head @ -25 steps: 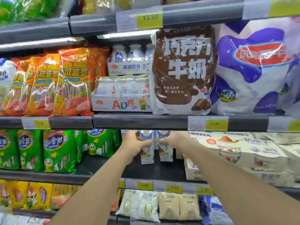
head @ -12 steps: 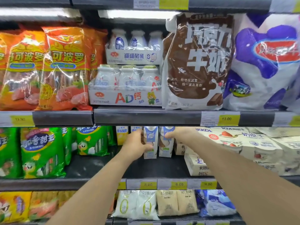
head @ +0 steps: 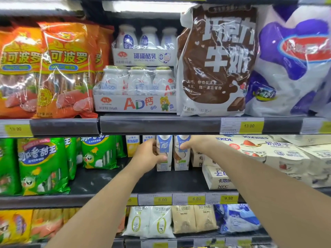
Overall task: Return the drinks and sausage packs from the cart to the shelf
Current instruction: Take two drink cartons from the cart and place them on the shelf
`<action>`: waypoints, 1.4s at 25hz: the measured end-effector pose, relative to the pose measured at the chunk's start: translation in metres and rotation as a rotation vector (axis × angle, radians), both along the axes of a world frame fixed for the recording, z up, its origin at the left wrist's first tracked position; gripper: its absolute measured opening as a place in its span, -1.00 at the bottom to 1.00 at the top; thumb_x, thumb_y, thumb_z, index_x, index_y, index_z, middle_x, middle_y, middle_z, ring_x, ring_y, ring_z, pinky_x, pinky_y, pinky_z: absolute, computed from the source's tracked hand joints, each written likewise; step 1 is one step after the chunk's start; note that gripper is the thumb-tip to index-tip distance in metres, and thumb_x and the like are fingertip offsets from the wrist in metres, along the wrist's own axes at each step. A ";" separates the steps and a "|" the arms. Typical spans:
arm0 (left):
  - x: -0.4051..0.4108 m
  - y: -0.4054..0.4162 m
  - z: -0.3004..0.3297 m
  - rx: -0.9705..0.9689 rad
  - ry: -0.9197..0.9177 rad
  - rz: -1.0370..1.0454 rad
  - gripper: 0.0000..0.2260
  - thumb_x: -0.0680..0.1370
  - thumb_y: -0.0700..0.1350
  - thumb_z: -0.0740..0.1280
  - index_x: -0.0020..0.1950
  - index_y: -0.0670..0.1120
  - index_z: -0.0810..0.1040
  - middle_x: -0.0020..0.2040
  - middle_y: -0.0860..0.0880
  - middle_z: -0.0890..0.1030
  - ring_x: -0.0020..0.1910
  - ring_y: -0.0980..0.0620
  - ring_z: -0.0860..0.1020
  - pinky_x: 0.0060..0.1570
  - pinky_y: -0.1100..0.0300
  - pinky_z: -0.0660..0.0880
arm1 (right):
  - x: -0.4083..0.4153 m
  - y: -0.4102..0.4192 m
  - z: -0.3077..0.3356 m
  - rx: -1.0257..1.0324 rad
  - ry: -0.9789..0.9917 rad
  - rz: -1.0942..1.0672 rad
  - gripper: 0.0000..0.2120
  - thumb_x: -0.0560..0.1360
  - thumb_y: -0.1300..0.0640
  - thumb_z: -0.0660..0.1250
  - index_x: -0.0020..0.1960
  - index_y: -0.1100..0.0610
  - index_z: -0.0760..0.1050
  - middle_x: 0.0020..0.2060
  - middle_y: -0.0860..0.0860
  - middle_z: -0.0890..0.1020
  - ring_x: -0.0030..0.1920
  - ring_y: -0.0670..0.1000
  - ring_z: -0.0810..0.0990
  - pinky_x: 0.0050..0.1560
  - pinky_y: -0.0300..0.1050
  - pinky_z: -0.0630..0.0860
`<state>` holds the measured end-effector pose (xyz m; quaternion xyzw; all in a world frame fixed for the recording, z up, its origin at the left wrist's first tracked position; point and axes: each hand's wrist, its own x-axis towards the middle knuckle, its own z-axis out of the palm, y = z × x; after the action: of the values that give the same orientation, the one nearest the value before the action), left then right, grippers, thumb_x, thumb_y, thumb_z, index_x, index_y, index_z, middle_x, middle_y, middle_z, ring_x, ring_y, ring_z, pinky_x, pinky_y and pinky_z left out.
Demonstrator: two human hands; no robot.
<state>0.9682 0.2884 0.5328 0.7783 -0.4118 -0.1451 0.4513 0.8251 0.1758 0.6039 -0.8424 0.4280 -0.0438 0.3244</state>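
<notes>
Two white-and-blue drink cartons stand upright side by side on the dark middle shelf [head: 107, 183]. My left hand [head: 149, 156] wraps the left carton [head: 164, 151] from its left side, thumb across its front. My right hand [head: 195, 143] grips the upper part of the right carton [head: 181, 158], fingers on its face. Both cartons rest on the shelf floor. Orange sausage packs [head: 66, 72] fill the upper shelf at left. Green sausage packs [head: 39, 165] stand on the middle shelf at left. The cart is out of view.
Yellow cartons [head: 132, 145] stand behind the two drinks. Yoghurt multipacks [head: 265, 154] crowd the middle shelf at right, one box [head: 218, 178] jutting forward. Bottled milk trays [head: 136, 102], a brown chocolate-milk bag [head: 215, 65] and a purple bag [head: 293, 68] sit above. Pouches [head: 161, 222] line the lower shelf.
The view has tilted up slightly and drawn closer. Both hands stay on the two cartons, which now stand a little deeper on the shelf.
</notes>
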 end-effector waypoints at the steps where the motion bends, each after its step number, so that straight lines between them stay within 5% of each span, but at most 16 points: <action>1: 0.000 0.000 0.000 0.002 0.007 0.005 -0.64 0.40 -0.20 0.54 0.14 -0.04 0.53 -0.06 0.06 0.65 -0.07 0.09 0.62 0.02 0.03 0.63 | -0.001 0.001 0.002 -0.014 0.013 -0.001 -0.51 0.53 -0.02 0.38 0.37 0.19 0.44 0.34 0.14 0.50 0.33 0.13 0.48 0.35 -0.02 0.39; 9: -0.003 0.003 -0.004 0.001 -0.003 0.010 -0.54 0.41 -0.16 0.54 0.25 -0.05 0.49 0.06 0.05 0.64 0.01 0.10 0.62 0.09 0.05 0.60 | -0.001 0.012 0.004 -0.251 0.132 0.038 -0.57 0.53 -0.12 0.33 0.25 0.16 0.53 0.19 0.12 0.60 0.19 0.10 0.57 0.18 -0.08 0.48; 12: -0.008 0.017 -0.003 0.075 -0.033 0.008 -0.44 0.43 -0.03 0.52 0.35 -0.09 0.40 0.25 0.00 0.58 0.18 0.02 0.56 0.21 0.07 0.52 | -0.009 0.020 0.006 -0.393 0.218 0.064 -0.60 0.57 -0.22 0.20 -0.06 0.12 0.54 -0.01 0.09 0.62 0.03 0.08 0.59 0.01 -0.09 0.44; 15: -0.014 0.039 0.014 0.297 -0.242 0.015 -0.42 0.50 0.14 0.39 0.40 -0.15 0.36 0.32 -0.08 0.50 0.25 -0.07 0.50 0.16 0.12 0.47 | -0.026 0.028 0.008 -0.566 0.234 0.077 -0.51 0.59 -0.27 0.11 -0.33 0.06 0.33 -0.31 0.01 0.51 -0.26 0.00 0.48 -0.11 -0.10 0.38; 17: -0.022 0.055 0.035 0.387 -0.420 0.031 -0.47 0.53 0.22 0.31 0.31 -0.15 0.43 0.24 -0.10 0.53 0.16 -0.08 0.53 0.14 0.03 0.52 | -0.040 0.034 0.007 -0.655 0.228 0.071 -0.46 0.56 -0.33 0.11 -0.21 0.14 0.46 -0.28 0.01 0.55 -0.21 0.02 0.52 -0.07 -0.05 0.39; 19: -0.039 0.066 0.054 0.407 -0.591 -0.010 -0.49 0.55 0.24 0.25 0.29 -0.14 0.45 0.20 -0.09 0.52 0.13 -0.06 0.52 0.13 0.02 0.52 | -0.053 0.035 0.005 -0.683 0.256 0.067 -0.38 0.52 -0.37 0.11 0.12 0.17 0.53 0.02 0.07 0.63 0.08 0.12 0.56 0.09 0.04 0.41; 22: -0.078 0.066 0.071 0.462 -0.797 -0.225 -0.39 0.55 0.26 0.23 0.44 -0.13 0.34 0.38 -0.11 0.42 0.37 -0.10 0.38 0.32 0.00 0.38 | -0.082 0.037 0.002 -0.642 0.199 0.006 -0.22 0.47 -0.41 0.16 0.49 0.08 0.28 0.43 0.10 0.40 0.46 0.15 0.30 0.40 0.11 0.28; 32: -0.263 -0.024 0.054 0.461 -0.993 -0.573 -0.11 0.52 0.36 0.17 0.61 -0.12 -0.15 0.63 -0.10 -0.09 0.60 -0.12 -0.08 0.54 -0.10 -0.03 | -0.341 0.023 -0.036 -0.515 0.359 -0.259 -0.15 0.51 -0.38 0.15 0.61 0.07 0.01 0.60 0.10 0.04 0.58 0.15 0.03 0.52 0.12 0.15; 35: -0.352 -0.061 0.028 0.472 -1.054 -0.683 -0.10 0.51 0.38 0.11 0.60 -0.15 -0.17 0.62 -0.12 -0.11 0.60 -0.14 -0.08 0.53 -0.18 -0.05 | -0.455 0.028 -0.058 -0.477 0.423 -0.388 -0.18 0.51 -0.36 0.17 0.59 0.09 0.06 0.56 0.14 0.14 0.54 0.20 0.14 0.46 0.16 0.26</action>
<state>0.6160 0.2274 0.5607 0.6487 -0.7576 0.0335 -0.0638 0.3705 0.2035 0.5458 -0.7878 0.6152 -0.0279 0.0090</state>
